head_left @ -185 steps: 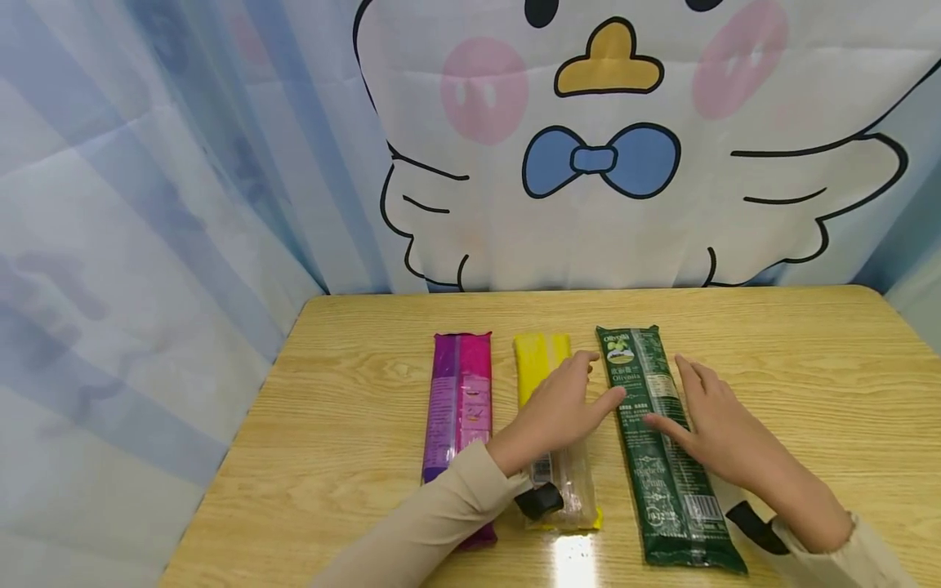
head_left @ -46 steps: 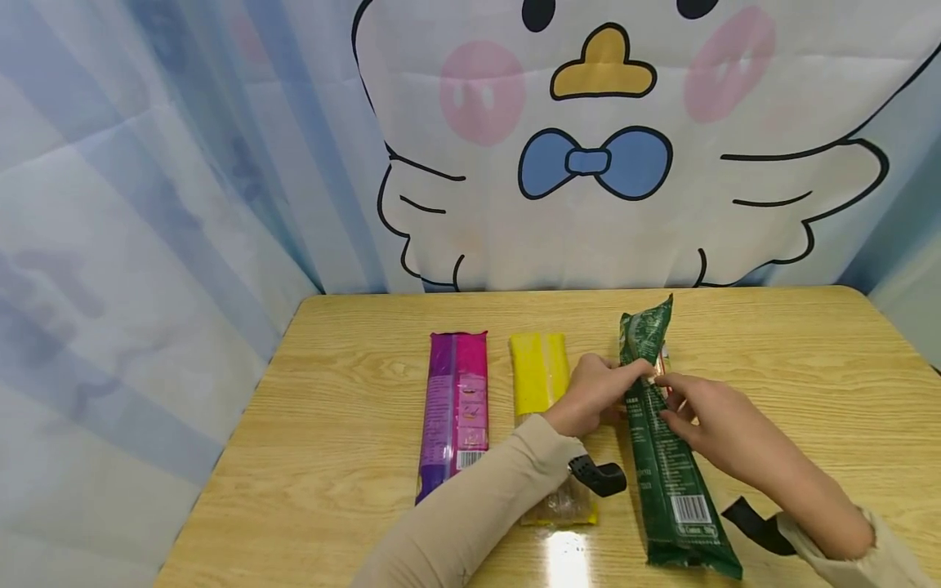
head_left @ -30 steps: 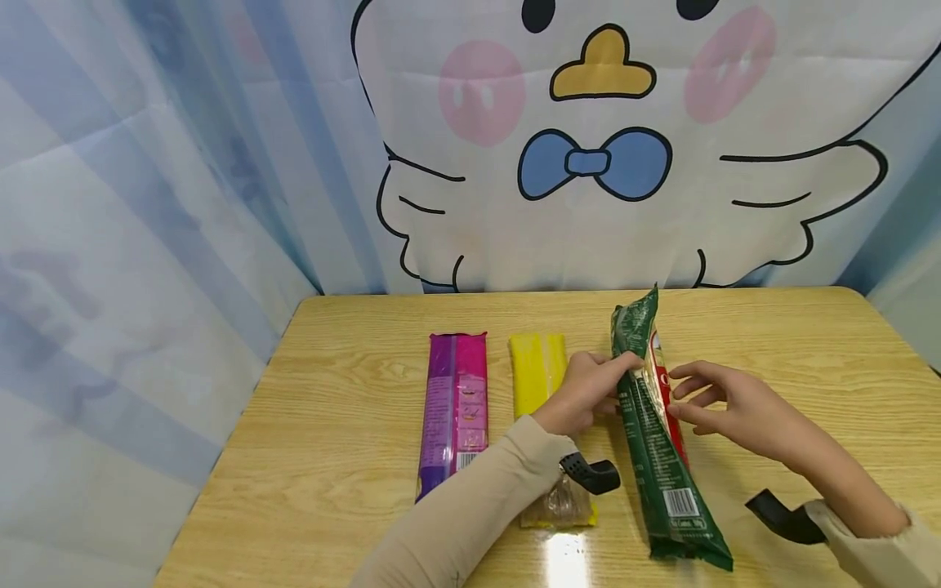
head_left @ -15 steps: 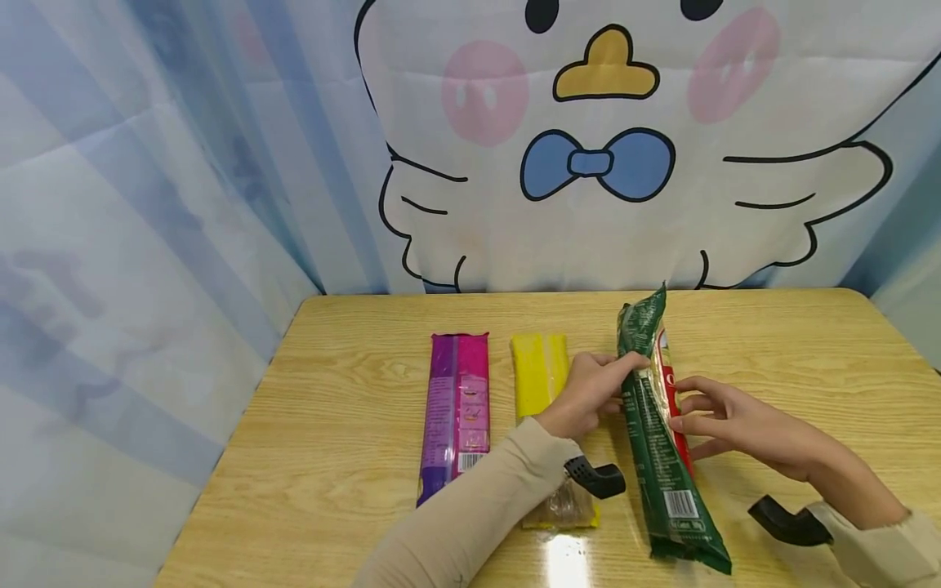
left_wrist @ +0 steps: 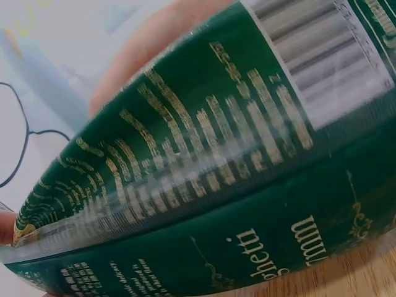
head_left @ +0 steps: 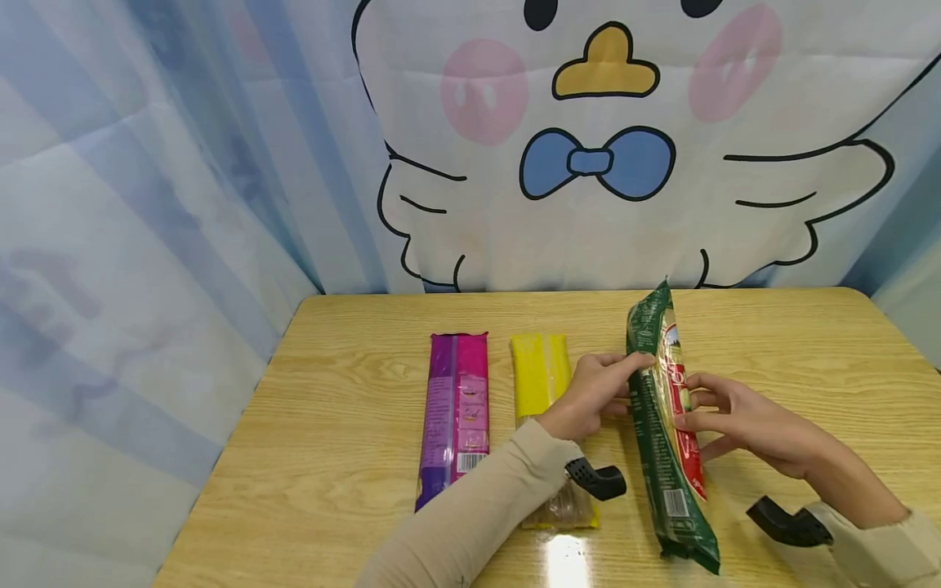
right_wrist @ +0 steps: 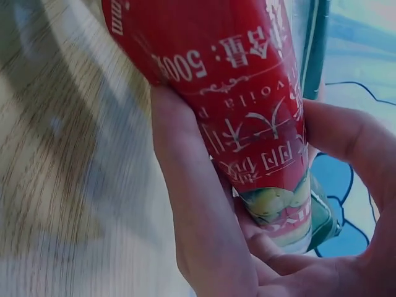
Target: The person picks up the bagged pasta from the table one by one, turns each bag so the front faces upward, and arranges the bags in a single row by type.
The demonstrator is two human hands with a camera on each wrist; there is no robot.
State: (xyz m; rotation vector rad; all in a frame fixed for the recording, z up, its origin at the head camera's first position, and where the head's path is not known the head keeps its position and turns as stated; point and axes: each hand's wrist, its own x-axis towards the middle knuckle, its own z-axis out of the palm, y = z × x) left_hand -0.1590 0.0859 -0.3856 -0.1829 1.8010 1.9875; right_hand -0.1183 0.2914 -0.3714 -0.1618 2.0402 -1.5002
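Note:
A green spaghetti pack (head_left: 653,441) stands tilted on its long edge at the right of the table, its red label facing right. My left hand (head_left: 592,394) grips its upper left side, thumb over the edge. From the right, my right hand (head_left: 746,420) holds it by the label side. In the right wrist view, its fingers and thumb curl round the red front (right_wrist: 247,93). The left wrist view is filled by the printed green back (left_wrist: 185,179) with a barcode. Beside it on the left lies a yellow pack (head_left: 538,380), partly covered by my left forearm.
A purple and pink pack (head_left: 457,400) lies flat left of the yellow one, its lower end behind my left sleeve (head_left: 470,506). The wooden table (head_left: 331,441) ends at a curtain (head_left: 603,245) with a cartoon bird.
From lying flat, the green pack has been raised onto its edge and turned, bringing its red front into view. Both hands, earlier open above the packs, now hold it.

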